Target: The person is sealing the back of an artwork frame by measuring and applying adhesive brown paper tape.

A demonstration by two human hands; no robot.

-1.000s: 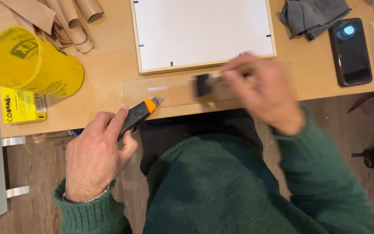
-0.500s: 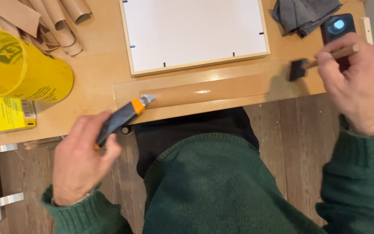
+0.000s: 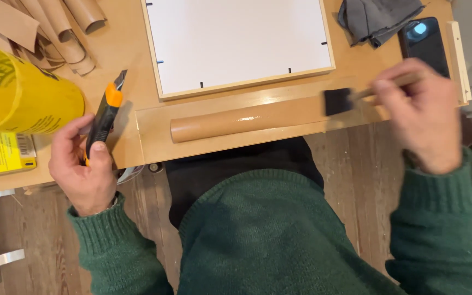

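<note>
A foam brush [image 3: 338, 101] is gripped by its wooden handle in the right hand [image 3: 422, 114], fingers closed around it; since half a second ago it has been brought leftward, and its black head is now laid on the right end of the glossy brown paper strip [image 3: 247, 121] near the table's front edge. The orange utility knife [image 3: 105, 112] is clasped in the left hand [image 3: 83, 164] and has been raised, its blade now pointing toward the yellow container [image 3: 23, 93]. The white framed panel [image 3: 236, 43] lies just behind the strip.

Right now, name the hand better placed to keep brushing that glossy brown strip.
Right hand: it holds the foam brush at the strip's end. The left hand grips a utility knife.
</note>
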